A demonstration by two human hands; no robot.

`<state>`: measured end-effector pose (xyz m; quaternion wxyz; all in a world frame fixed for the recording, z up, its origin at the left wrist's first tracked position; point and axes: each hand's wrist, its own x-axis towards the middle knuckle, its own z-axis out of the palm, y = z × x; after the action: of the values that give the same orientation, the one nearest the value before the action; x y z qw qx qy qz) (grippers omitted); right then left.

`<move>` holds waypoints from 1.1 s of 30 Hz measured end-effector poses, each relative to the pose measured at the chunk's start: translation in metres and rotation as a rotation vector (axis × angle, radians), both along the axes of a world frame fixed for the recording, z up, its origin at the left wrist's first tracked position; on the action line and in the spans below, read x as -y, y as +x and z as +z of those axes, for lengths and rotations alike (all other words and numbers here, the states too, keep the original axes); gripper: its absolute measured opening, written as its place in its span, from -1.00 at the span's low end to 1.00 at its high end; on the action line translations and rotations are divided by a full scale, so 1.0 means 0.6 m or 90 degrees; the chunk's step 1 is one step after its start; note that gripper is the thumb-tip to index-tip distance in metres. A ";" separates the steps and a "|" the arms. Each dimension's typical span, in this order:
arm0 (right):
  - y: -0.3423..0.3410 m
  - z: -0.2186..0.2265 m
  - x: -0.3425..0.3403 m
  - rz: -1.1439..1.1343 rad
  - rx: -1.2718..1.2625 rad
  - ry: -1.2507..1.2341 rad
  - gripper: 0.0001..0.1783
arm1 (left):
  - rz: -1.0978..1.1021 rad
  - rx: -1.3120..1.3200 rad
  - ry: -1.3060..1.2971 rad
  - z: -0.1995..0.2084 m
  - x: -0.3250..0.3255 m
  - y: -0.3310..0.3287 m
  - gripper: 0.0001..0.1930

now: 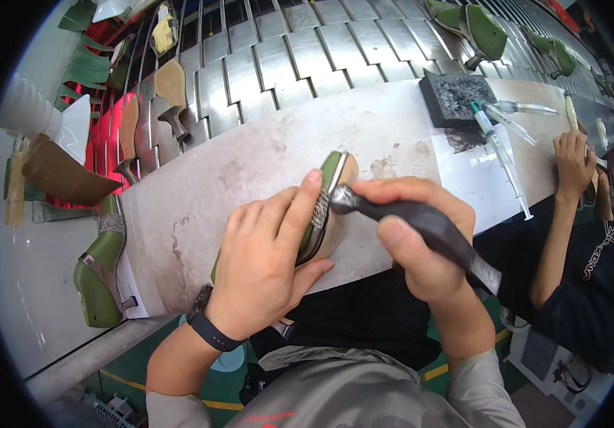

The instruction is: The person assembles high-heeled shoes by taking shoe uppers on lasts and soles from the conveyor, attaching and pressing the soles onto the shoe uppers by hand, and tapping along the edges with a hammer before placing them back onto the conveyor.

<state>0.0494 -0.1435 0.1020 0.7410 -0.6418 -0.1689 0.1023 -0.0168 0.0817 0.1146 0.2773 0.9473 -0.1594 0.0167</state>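
Note:
My left hand (264, 242) is closed around a green shoe (332, 167) with a glittery silver band, pressing it on its side against the pale worktop, its tan sole side turned to the right. In my right hand (428, 250) is a hammer (421, 221), dark in the middle with bright metal at both ends. Its rounded face touches the shoe's edge where sole and upper meet, just beside my left fingertips. Whether the hammer has a handle is hidden by my right hand. The heel end of the shoe is mostly covered by my left hand.
Another green shoe (100, 274) lies at the left. A metal slat conveyor (271, 57) runs behind, carrying tan soles with heels (171, 89) and green shoes (474, 28). Right of me are a black block (457, 96), several syringes (496, 146) and a co-worker's hand (574, 160).

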 end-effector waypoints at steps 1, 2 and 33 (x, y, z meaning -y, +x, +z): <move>0.005 0.006 -0.001 0.009 -0.042 -0.011 -0.64 | 0.014 -0.009 0.002 0.003 0.002 0.000 0.16; 0.007 0.005 0.001 0.012 -0.048 -0.015 -0.64 | 0.028 -0.017 0.003 0.002 0.002 0.000 0.16; 0.012 0.078 -0.041 0.064 0.018 -0.254 -0.74 | 0.043 -0.021 -0.016 -0.002 -0.022 -0.016 0.16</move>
<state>0.0564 -0.1188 0.1489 0.5905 -0.7680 -0.1879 0.1615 -0.0262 0.0950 0.1135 0.2910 0.9488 -0.1222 0.0128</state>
